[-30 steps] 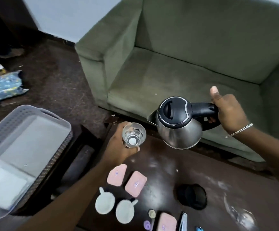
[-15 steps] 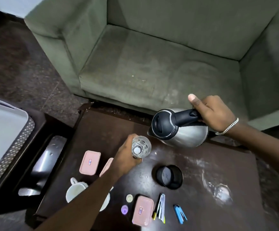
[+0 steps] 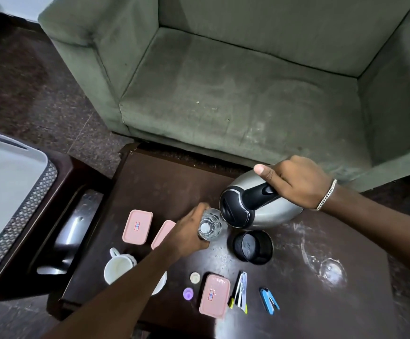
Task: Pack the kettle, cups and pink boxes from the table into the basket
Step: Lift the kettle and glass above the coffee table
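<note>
My right hand (image 3: 297, 182) grips the black handle of the steel kettle (image 3: 260, 206), which is tipped with its black lid toward a clear glass (image 3: 210, 227). My left hand (image 3: 186, 231) holds that glass just above the dark table (image 3: 164, 187). Three pink boxes lie on the table: one (image 3: 137, 227) at the left, one (image 3: 162, 233) partly under my left hand, one (image 3: 215, 294) near the front. A white cup (image 3: 118, 266) stands below them; a second white cup (image 3: 159, 286) is mostly hidden by my left arm. The grey basket (image 3: 37, 189) sits at the far left.
The black kettle base (image 3: 250, 245) lies right of the glass. Two small caps (image 3: 191, 286), a pen bundle (image 3: 239, 292) and a blue clip (image 3: 268, 300) lie along the front. A green sofa (image 3: 235, 94) stands behind the table. A metal tray (image 3: 74, 228) lies beside the basket.
Both hands came down toward the table. The kettle has tipped further, its lid now close to the glass. The view swung right, so less of the basket shows.
</note>
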`<state>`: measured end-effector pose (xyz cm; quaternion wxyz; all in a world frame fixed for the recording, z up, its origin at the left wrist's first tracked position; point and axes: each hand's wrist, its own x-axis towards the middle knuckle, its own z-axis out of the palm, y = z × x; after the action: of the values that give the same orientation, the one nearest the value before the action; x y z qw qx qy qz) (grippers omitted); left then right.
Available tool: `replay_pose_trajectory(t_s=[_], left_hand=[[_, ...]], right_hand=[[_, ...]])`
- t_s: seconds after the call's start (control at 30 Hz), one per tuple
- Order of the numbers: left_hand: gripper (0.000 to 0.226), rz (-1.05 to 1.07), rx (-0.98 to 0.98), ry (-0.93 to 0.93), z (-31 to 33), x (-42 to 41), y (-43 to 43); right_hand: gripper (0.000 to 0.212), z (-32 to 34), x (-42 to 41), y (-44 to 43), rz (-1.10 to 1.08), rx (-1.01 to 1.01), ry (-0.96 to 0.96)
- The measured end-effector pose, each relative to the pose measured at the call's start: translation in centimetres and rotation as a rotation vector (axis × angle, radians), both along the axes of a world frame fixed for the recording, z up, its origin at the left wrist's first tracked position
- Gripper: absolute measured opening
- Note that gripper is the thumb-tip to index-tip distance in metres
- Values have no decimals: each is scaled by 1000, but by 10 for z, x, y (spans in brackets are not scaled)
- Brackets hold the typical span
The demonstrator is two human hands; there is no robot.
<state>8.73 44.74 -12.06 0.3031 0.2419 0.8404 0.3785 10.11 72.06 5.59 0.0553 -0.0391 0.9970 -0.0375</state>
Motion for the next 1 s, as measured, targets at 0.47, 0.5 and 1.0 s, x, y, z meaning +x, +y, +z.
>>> replay_pose_trajectory(t_s=[0.47,0.5,1.0], left_hand=[[87,-58,-67,7,0,0,-10],[88,-63,-69,9,0,0,-11],[77,-109,-122,66,1,-4,-12]], right_hand=[[86,-6,8,-28,154,107,70],[87,-6,7,-29,166,115,71],[84,-6,2,-27,194,81,106]])
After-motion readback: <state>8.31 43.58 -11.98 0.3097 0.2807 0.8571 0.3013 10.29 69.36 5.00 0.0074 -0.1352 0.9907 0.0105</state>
